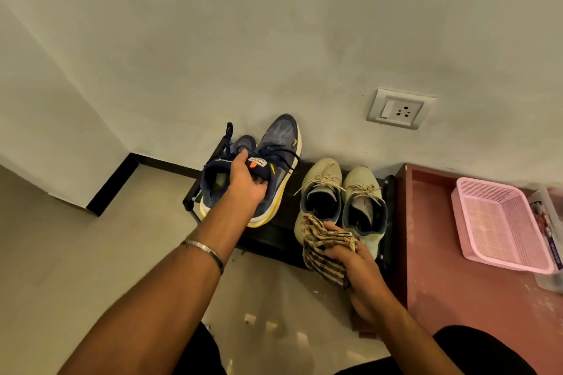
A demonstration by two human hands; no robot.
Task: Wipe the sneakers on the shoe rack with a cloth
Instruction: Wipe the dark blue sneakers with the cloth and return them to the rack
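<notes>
Four sneakers sit at the shoe rack point(274, 234): two navy sneakers point(274, 143) and two beige sneakers point(323, 183). The left hand point(246, 183) has its grip clamped on the navy pair's collars. The right hand point(356, 262) clutches one checked cloth point(323, 246) against the beige heel. One pink basket point(499, 222) lies on the red counter point(457, 283).

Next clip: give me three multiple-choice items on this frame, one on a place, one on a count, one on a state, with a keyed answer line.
1. Where is the pink basket?
A. on the reddish surface right of the shoe rack
B. on the floor left of the rack
C. on top of the beige sneakers

2. How many beige sneakers stand on the shoe rack?
A. one
B. two
C. four

3. What is the right hand doing?
A. hanging idle
B. pressing the wall switch
C. gripping the checked cloth

Answers: 1 A, it sits beside the rack; 2 B, one pair shows; 3 C, fingers curl round the cloth.
</notes>
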